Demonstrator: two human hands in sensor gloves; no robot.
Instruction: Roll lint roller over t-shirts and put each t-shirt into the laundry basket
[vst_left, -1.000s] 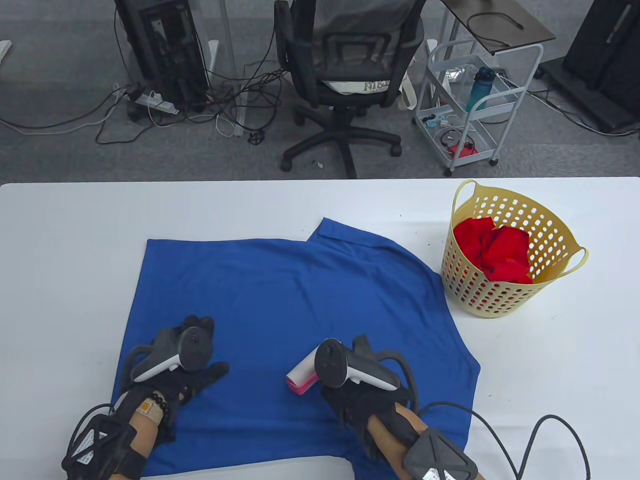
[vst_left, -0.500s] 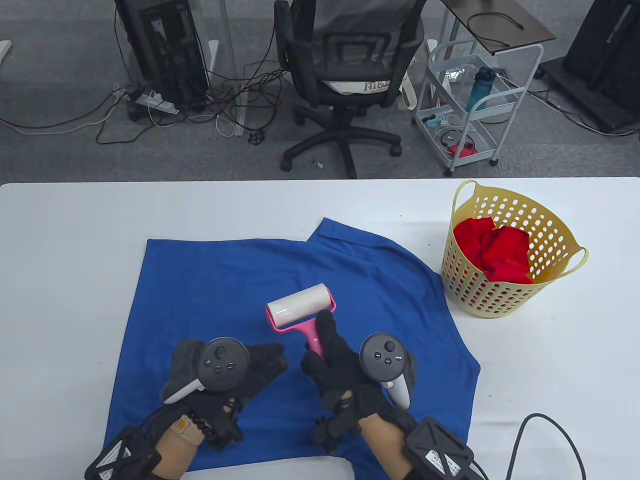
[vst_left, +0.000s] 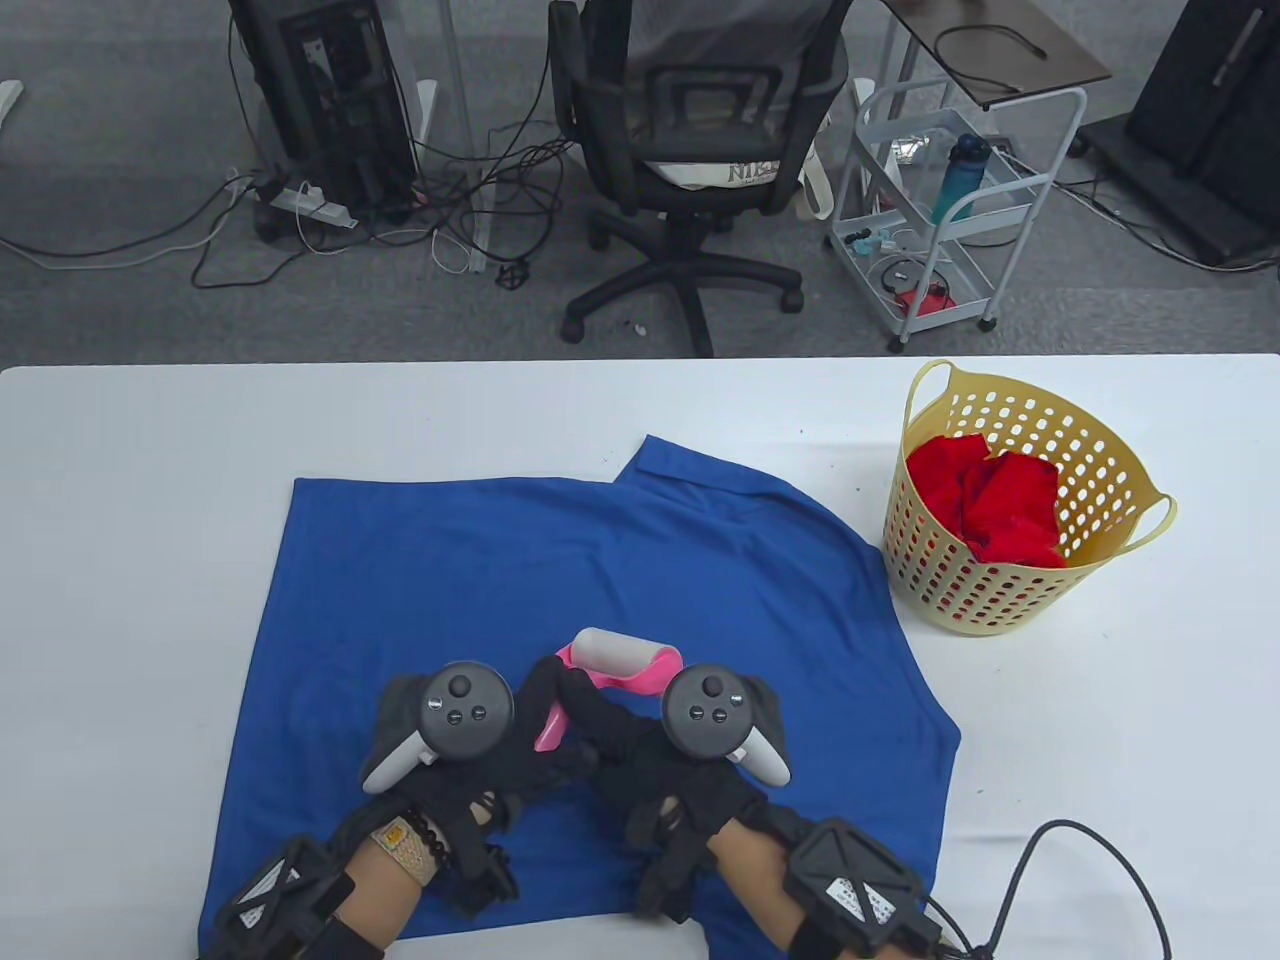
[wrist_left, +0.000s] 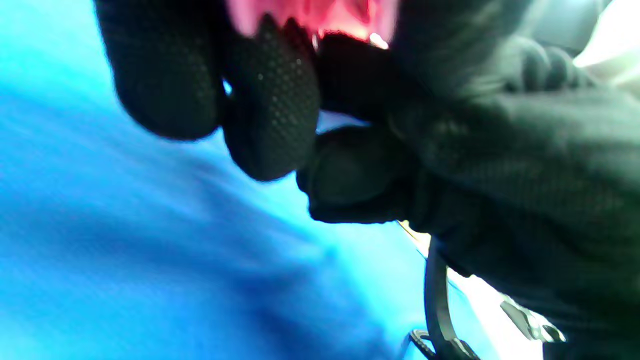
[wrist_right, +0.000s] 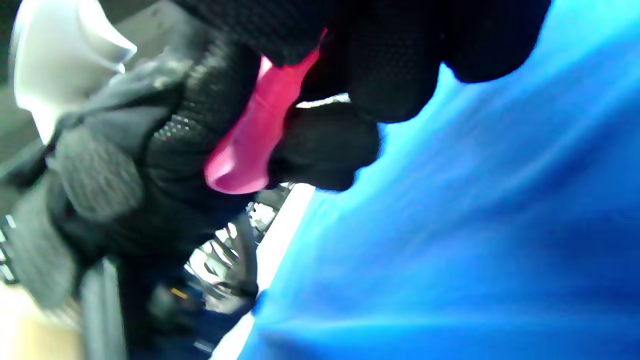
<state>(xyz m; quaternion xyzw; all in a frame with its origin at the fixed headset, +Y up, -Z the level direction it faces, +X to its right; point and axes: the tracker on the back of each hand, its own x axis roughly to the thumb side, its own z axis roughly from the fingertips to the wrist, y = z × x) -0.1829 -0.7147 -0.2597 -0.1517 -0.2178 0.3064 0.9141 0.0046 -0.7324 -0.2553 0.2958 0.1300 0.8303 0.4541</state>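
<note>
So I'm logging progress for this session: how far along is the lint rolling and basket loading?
Done: a red garment already lies in the yellow laundry basket. In hand: the blue t-shirt is spread flat on the table, and both hands, left hand and right hand, meet at the pink lint roller above it. Left: this shirt is not yet in the basket.

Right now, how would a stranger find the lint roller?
Look at the blue t-shirt spread on the white table. Near its front edge both gloved hands meet; between them is the lint roller, the only pink thing, with a white roll.
</note>
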